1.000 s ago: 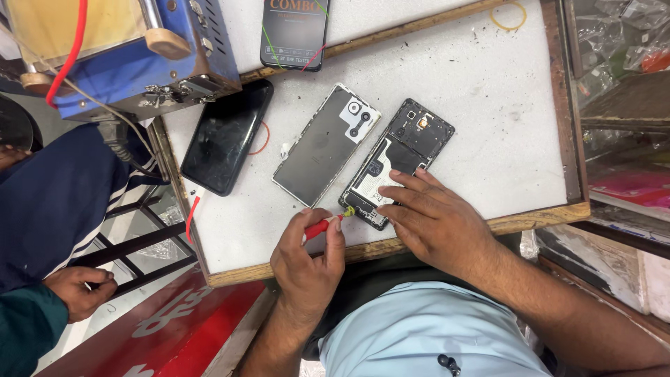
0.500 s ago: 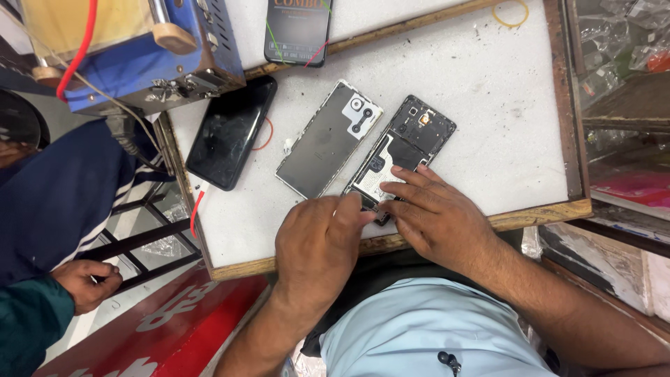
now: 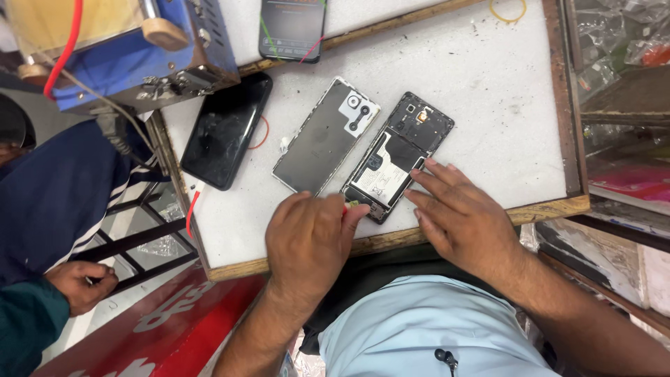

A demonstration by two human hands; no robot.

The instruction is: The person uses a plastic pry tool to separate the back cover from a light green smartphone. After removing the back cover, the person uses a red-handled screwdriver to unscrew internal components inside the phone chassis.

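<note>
An opened phone [image 3: 399, 155] with its inner parts and battery showing lies at an angle on the white work board [image 3: 488, 91]. My left hand [image 3: 310, 241] is curled at the phone's lower end, closed on a small red-handled tool [image 3: 344, 207] that is mostly hidden under the fingers. The spread fingertips of my right hand [image 3: 457, 213] rest against the phone's right edge. A grey back cover [image 3: 322, 136] with a camera cutout lies just left of the phone.
A black phone [image 3: 227, 129] lies at the board's left edge, another phone [image 3: 292, 28] at the top. A blue machine [image 3: 139, 49] with a red cable stands top left. Another person's hand [image 3: 80, 283] is at lower left. Shelves with bags [image 3: 614, 42] are on the right.
My left hand has turned over and moved up to the phone's lower end, so the red tool is now nearly hidden. My right hand stays on the phone's edge.
</note>
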